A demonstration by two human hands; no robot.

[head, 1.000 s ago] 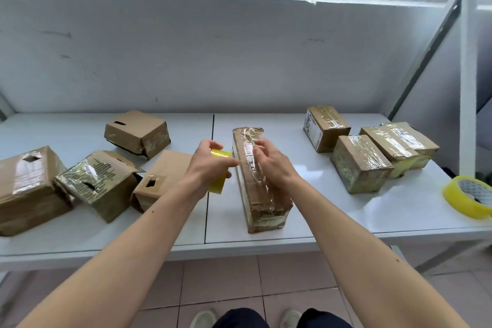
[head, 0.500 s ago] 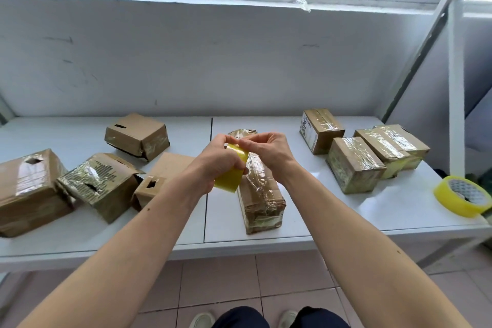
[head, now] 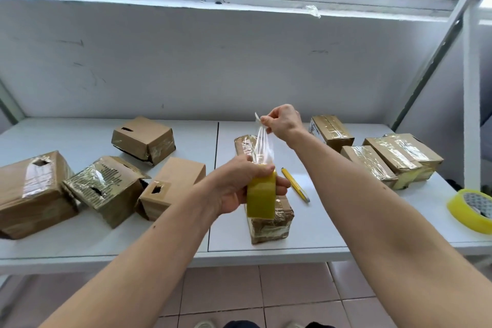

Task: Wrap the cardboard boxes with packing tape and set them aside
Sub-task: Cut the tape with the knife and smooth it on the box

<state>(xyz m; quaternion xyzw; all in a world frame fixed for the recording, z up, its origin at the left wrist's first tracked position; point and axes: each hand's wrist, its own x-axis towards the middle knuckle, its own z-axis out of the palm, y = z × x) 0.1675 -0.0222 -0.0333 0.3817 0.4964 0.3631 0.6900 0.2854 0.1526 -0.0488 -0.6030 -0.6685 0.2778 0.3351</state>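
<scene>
- Left hand (head: 239,189) grips the yellow tape roll (head: 261,198), fingers and thumb curled round it, held above the near end of the long box (head: 269,224).
- Right hand (head: 283,121) pinches the free end of the tape strip (head: 262,146), raised above and beyond the roll; a clear length hangs taut between the two hands.
- Long box lies on the white table (head: 332,231), just under the hands, end toward the person. Shiny film covers much of it; judged to be the box in hand, part wrapped, with another pass being readied.
- A yellow cutter (head: 295,185) lies on the table just right of that box.
- Right side: three boxes (head: 399,157) grouped near one another, all glossy with tape. Judged done and set aside.
- Left side: four boxes (head: 106,189). The plain box (head: 173,186) looks bare; the others carry patches of film, torn openings showing. Judged still to do.
- Spare tape roll (head: 471,210) sits at the table's far right edge.
- Rough tally: around halfway.
</scene>
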